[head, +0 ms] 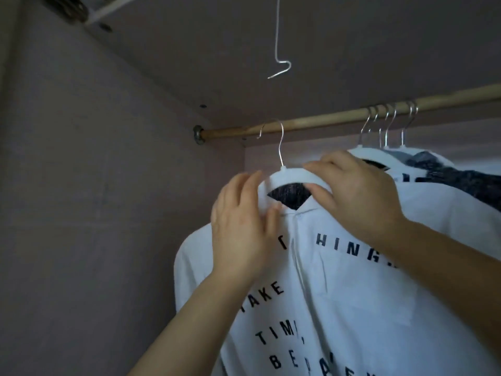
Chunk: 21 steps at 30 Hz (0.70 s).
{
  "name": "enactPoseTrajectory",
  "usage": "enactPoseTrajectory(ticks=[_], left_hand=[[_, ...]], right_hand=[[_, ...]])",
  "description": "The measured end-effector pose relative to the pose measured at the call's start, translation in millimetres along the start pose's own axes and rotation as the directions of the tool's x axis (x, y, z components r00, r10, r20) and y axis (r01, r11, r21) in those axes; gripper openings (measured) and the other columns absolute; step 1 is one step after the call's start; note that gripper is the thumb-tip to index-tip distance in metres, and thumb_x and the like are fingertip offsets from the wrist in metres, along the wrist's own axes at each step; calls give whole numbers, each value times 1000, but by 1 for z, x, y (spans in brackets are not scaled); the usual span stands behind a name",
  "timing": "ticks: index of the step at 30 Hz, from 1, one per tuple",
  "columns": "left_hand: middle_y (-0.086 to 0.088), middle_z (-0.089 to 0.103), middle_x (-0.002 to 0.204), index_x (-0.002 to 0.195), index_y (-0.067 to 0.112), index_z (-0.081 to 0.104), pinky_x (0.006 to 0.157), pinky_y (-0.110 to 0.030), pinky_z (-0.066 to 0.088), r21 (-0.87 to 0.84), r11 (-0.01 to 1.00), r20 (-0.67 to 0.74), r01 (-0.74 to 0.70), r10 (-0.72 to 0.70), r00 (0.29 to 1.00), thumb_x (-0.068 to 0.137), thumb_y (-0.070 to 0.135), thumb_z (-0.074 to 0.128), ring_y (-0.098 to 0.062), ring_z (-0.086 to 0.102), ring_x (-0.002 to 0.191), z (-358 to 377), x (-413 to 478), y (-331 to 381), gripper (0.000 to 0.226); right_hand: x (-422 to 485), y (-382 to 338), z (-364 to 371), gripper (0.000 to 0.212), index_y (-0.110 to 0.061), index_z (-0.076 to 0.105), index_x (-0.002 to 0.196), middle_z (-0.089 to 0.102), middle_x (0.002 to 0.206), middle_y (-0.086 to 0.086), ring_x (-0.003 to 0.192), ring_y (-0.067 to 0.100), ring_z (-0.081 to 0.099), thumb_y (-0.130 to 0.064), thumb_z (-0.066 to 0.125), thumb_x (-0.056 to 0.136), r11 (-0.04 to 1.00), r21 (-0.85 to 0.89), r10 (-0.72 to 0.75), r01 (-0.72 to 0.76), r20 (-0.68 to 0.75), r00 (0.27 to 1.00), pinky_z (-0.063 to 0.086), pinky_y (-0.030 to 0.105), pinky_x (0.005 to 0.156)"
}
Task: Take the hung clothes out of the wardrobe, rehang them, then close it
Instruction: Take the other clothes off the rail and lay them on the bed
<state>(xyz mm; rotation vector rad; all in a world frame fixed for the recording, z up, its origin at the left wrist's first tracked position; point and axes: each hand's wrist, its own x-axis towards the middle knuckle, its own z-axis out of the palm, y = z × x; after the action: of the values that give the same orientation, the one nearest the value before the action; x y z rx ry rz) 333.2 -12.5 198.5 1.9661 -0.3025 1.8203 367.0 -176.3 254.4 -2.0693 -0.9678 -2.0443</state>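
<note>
The scene is a wardrobe interior (108, 185) of matt, grey-mauve panels, with a round wooden rod (311, 122) running from a metal socket (199, 134) on the left wall towards the far right.

The right hand (355, 196) pinches the white hanger (287, 176): the forefinger lies along the top of its curved right arm and the thumb presses from beneath. The left hand (241, 226) is held nearly flat, fingers almost straight, with the fingertips against the hanger's left shoulder and the thumb on the fabric at the collar.

The hanger is smooth, white and arched, with a thin steel hook (276, 137). The hook crosses the rod near its left end; whether it bears on the rod cannot be told.

On the hanger hangs a white hoodie (352, 294) of soft, creased cloth with black block lettering, a drawcord and a dark lining at the neck.

Further right, several steel hooks (390, 123) sit close together on the rod. They carry white hangers and a dark mottled garment (461, 180).

A bent white wire (279, 50) hangs from above.
</note>
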Motion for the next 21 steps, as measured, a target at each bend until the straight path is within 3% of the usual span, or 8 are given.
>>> enactPoseTrajectory(ticks=[4, 8, 11, 18, 21], left_hand=[[1, 50, 130, 136, 18, 42, 103, -36, 33, 92, 989, 25, 115, -118, 993, 91, 31, 54, -16, 42, 121, -30, -43, -23, 49], [4, 61, 114, 133, 22, 46, 89, -41, 46, 180, 953, 42, 246, -257, 966, 91, 37, 50, -17, 57, 103, -74, -102, -42, 46], [5, 65, 98, 126, 22, 54, 79, -43, 49, 282, 906, 23, 314, -334, 942, 89, 37, 53, -17, 60, 87, -108, -143, -46, 40], [1, 68, 87, 112, 17, 65, 74, -38, 49, 527, 731, -96, 434, -456, 885, 82, 31, 57, -22, 61, 82, -188, -216, -29, 33], [3, 65, 78, 107, 17, 67, 67, -40, 49, 632, 631, -158, 450, -463, 872, 82, 29, 59, -20, 59, 72, -224, -244, -15, 29]], right_hand=[[-36, -50, 12, 25, -9, 72, 101, 66, 85, 10, 61, 29, 63, -18, 71, 77, 983, 142, -104, 115, -85, 991, 50, 33, 52], [-69, -97, 21, 27, -14, 71, 101, 66, 83, 5, 56, 27, 62, -28, 54, 85, 950, 285, -106, 128, -92, 990, 47, 29, 50], [-97, -135, 27, 27, -15, 71, 102, 66, 82, 5, 56, 26, 61, -29, 53, 87, 903, 407, -112, 139, -87, 990, 47, 28, 49], [-152, -223, 28, 27, -16, 72, 102, 66, 79, 4, 59, 25, 62, -30, 56, 86, 693, 718, -42, 66, -51, 998, 43, 29, 56], [-170, -261, 20, 29, -15, 71, 104, 66, 80, 4, 56, 24, 62, -31, 56, 85, 561, 825, -67, 66, -34, 997, 46, 28, 50]])
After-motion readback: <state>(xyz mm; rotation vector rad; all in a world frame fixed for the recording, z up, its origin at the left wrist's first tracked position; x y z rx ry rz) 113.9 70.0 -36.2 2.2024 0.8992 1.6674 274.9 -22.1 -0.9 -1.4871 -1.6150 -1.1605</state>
